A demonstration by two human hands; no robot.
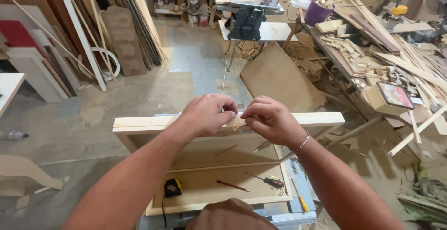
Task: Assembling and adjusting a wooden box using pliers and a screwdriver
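**Mia:** What is close to us, down low?

**Sam:** A flat wooden panel [219, 190] lies on the desk [298, 218]. On it are a yellow and black tape measure [172, 187], a red pencil [232, 186] and a screwdriver with a red and black handle [267, 180]. A yellow-handled tool [301, 202] lies just beside the panel.

**Mia:** And the hands?

**Sam:** Both arms reach forward and meet at the top of a pale wooden frame [139, 124] that stands up on its edge. The left hand [206, 113] is curled shut, with its fingertips pinched on something tiny. The right hand [269, 118] is curled the same way, touching the left. A thin light string [225, 74] runs up and away from the pinch. A small loop [238, 126] hangs under the fingers, against the frame's top rail.

**Mia:** So what step is it?

**Sam:** I think the hands are tying or fixing the string at the middle of the rail. The next move needs slow, tight fingers, so the string does not slip.

**Mia:** What is far off?

**Sam:** A black machine on a stand [247, 23], a purple bucket [317, 12], and heaps of wood scraps [396, 57].
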